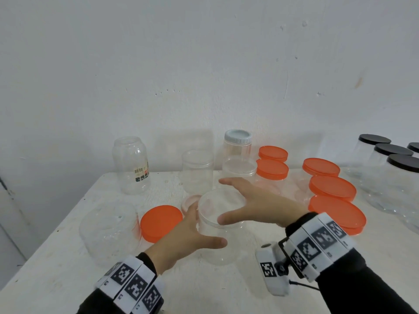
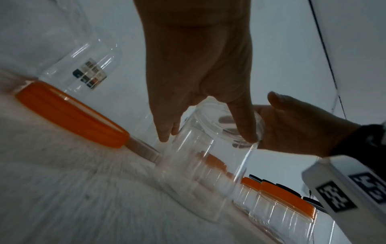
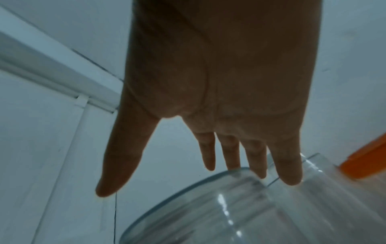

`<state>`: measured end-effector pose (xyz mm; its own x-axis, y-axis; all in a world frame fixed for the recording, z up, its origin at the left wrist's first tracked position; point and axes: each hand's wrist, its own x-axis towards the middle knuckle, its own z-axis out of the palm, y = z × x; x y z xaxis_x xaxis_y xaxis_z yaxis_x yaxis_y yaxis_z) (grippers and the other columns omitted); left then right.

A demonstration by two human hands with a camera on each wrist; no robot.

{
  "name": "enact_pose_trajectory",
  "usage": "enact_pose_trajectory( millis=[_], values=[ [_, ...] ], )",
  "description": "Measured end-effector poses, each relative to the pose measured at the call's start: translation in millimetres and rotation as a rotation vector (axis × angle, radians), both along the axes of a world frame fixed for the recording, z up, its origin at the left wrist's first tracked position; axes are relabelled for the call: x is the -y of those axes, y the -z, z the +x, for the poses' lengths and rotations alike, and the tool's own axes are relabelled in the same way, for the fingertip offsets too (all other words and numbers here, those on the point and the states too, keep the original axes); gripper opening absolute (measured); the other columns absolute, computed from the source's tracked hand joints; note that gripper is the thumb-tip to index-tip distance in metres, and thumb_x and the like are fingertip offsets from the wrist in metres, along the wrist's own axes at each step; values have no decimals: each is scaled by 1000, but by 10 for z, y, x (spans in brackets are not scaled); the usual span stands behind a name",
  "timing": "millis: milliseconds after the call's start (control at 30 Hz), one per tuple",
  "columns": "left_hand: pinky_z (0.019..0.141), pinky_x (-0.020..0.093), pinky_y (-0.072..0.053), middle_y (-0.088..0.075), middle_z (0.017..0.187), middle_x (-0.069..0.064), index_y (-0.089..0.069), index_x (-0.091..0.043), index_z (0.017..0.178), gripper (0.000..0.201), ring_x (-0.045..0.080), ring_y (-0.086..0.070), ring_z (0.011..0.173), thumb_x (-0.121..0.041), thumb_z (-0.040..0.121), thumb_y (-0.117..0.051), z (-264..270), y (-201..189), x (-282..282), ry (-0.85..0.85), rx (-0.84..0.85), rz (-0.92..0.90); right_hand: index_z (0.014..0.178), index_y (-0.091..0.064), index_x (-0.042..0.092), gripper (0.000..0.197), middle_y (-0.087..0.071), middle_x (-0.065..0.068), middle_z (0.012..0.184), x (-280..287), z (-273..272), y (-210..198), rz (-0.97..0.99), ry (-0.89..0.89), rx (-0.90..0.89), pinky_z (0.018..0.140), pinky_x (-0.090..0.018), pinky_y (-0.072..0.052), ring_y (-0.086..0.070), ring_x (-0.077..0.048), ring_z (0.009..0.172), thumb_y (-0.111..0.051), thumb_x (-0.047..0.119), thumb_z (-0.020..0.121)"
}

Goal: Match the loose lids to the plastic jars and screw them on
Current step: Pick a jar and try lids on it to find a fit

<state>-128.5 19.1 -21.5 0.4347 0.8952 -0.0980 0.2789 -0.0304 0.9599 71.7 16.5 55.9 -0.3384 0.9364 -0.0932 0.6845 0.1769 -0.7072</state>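
Open clear jar [image 1: 221, 225] sits right between both hands: left hand [image 1: 181, 239] spread beside it, right hand [image 1: 256, 207] spread over its rim, maybe touching.

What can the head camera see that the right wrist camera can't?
Only the head view shows the whole table: the loose orange lid, the jar with the white lid, the black-lidded jars and the left hand. Only the right wrist view shows the underside of the right hand, with its fingers straight. Both show the right hand reaching over the open clear jar, and something orange nearby.
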Motion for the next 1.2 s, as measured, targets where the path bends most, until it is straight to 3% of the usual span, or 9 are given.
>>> enact_pose_trajectory(
  millis=[67,133,333,467,667,767,867,1067,1200],
  values=[
    [83,5,-45,-44,130,-32,-21,-45,144,108,-20,-46,112,-36,61,-89,24,24,-1,27,25,14,148,-23,40,97,-22,23,148,-60,-70,-35,-9,-60,103,103,-25,-27,-26,2,125,-81,46,70],
    [74,-2,-42,-43,128,-35,-22,-47,142,104,-28,-44,104,-37,63,-89,41,35,-9,35,30,26,148,-23,39,98,-20,23,150,-99,-115,-55,-14,-97,188,107,-28,-29,-28,0,129,-81,45,70],
    [73,2,-43,-45,128,-35,-24,-51,137,104,-18,-43,112,-47,57,-89,34,69,-7,-20,9,49,148,-26,40,97,-24,23,148,-122,-163,-77,-15,-118,297,113,-40,-29,-26,-3,135,-80,48,67],
    [74,3,-45,-51,126,-32,-29,-50,135,99,-21,-49,107,-44,57,-90,36,102,-2,-48,15,67,148,-26,38,98,-28,19,144,-118,-200,-100,11,-101,378,110,-41,-32,-28,-6,133,-77,58,67],
    [83,12,-43,-51,129,-30,-29,-46,141,102,-11,-49,116,-44,59,-89,35,99,4,-46,8,76,148,-22,34,105,-32,6,135,-72,-302,-111,37,-40,559,102,-45,-38,-31,-21,128,-62,80,63],
    [83,12,-43,-50,130,-30,-28,-46,142,104,-10,-48,116,-46,58,-89,33,99,2,-37,3,78,150,-12,41,104,-21,12,149,-80,-286,-217,-40,-119,556,110,-49,-29,-21,-18,139,-68,69,68],
    [83,11,-42,-49,130,-28,-26,-45,144,108,-10,-47,116,-47,56,-89,37,102,-4,-39,0,81,149,-18,43,93,-23,13,150,-94,-284,-303,-50,-176,548,111,-47,-30,-24,-16,138,-74,49,75],
    [89,17,-45,-50,131,-27,-28,-47,142,104,-5,-49,119,-44,58,-90,35,121,-9,-37,5,78,145,-31,34,89,-35,4,132,-53,-302,-212,34,-40,631,101,-46,-38,-31,-21,128,-61,75,71],
    [91,18,-46,-51,131,-26,-29,-46,141,103,-5,-50,119,-45,58,-90,34,132,-13,-39,7,86,150,-19,35,98,-25,4,144,-38,-259,-188,7,-51,607,106,-49,-33,-23,-22,135,-63,73,70]
  ],
)
